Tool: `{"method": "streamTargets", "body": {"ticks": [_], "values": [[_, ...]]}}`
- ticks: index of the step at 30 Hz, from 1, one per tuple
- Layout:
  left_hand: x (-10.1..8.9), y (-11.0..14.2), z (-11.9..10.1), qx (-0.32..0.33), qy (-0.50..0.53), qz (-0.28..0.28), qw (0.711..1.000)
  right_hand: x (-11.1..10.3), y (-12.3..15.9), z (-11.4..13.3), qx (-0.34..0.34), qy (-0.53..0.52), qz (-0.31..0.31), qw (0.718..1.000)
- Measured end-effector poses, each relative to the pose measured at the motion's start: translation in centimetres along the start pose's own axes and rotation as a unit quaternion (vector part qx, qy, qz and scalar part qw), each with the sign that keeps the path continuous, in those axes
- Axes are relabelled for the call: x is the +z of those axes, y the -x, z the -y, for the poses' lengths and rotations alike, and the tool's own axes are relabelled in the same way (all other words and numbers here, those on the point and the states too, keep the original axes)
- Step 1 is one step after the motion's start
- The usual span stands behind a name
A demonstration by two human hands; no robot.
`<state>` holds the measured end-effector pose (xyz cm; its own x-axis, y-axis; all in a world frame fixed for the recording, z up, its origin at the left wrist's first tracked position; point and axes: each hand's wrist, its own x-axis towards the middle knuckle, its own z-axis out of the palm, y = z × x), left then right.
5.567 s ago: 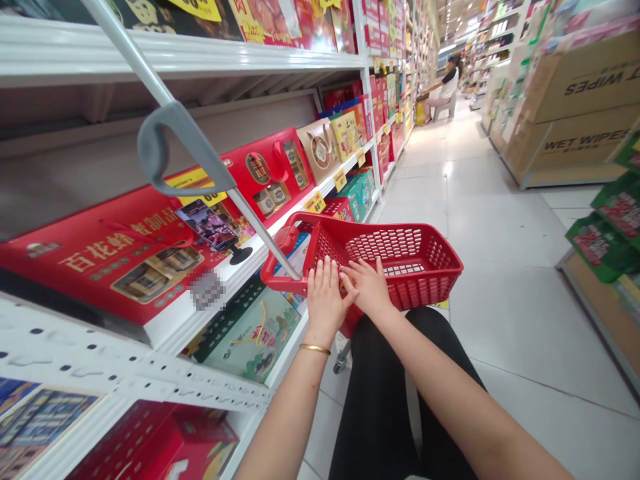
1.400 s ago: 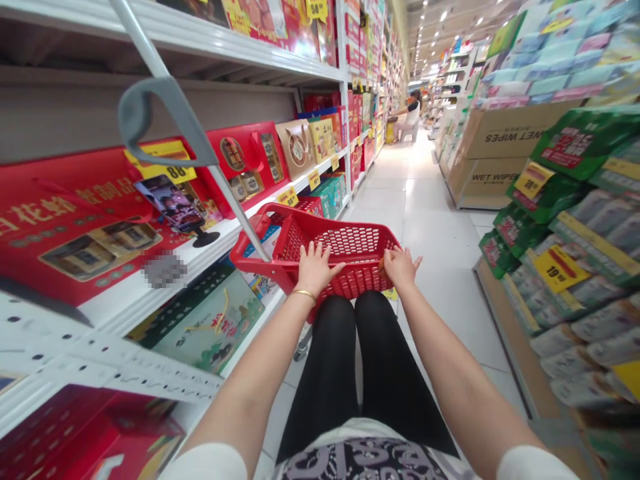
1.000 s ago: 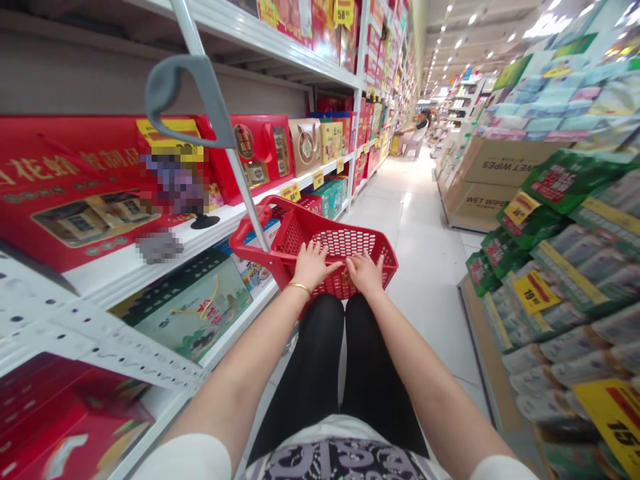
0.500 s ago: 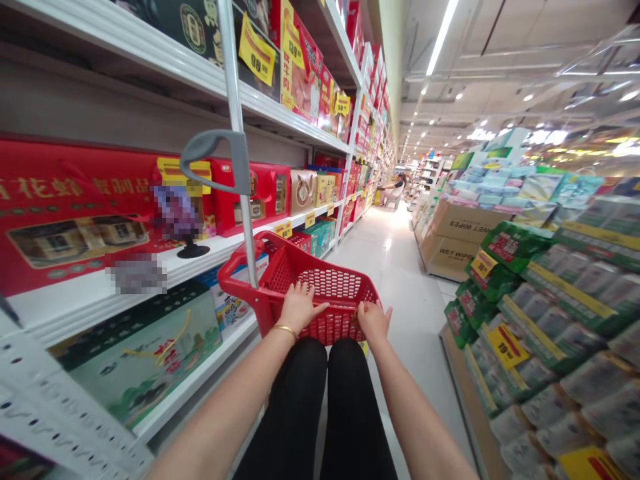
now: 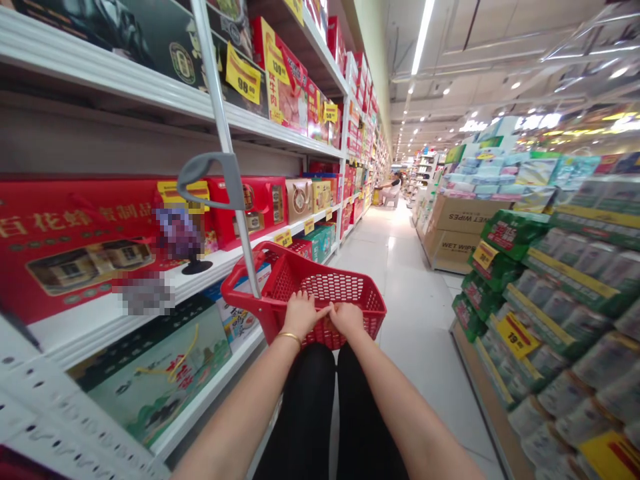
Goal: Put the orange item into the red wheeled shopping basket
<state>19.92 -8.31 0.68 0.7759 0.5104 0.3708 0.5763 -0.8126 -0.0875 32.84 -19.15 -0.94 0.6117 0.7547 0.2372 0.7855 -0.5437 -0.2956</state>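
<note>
A red plastic shopping basket (image 5: 350, 287) with perforated walls stands before my knees, beside the shelf. My left hand (image 5: 301, 317), with a gold bangle at its wrist, has its fingers bent over the basket's near rim. Its thumb stretches right and meets the fingers of my right hand (image 5: 347, 319). That hand is closed at the same rim; a small brownish patch shows under its fingers, too unclear to name. From the basket's left end rises a metal pole (image 5: 220, 107) bearing a grey loop handle (image 5: 234, 181).
Shelves (image 5: 285, 137) with boxed goods and yellow price tags line the left. A stack of wrapped paper packs (image 5: 565, 293) stands close on the right, wet-wipes cartons (image 5: 455, 230) beyond it. Down the tiled aisle (image 5: 400, 280) a person (image 5: 393, 190) sits in the distance.
My right hand has slid left along the basket's rim until it touches my left thumb. The left fingers are closer together. The view has shifted slightly.
</note>
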Motion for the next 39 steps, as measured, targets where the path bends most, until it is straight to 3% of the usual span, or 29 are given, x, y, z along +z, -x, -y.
{"method": "streamTargets", "body": {"ticks": [24, 39], "values": [[-0.7, 0.6, -0.1, 0.005, 0.013, -0.022, 1.000, -0.7, 1.0, 0.6, 0.012, 0.013, -0.011, 1.000], [-0.1, 1.2, -0.1, 0.011, 0.035, -0.020, 0.999, -0.1, 0.8, -0.1, -0.003, 0.002, -0.015, 1.000]]}}
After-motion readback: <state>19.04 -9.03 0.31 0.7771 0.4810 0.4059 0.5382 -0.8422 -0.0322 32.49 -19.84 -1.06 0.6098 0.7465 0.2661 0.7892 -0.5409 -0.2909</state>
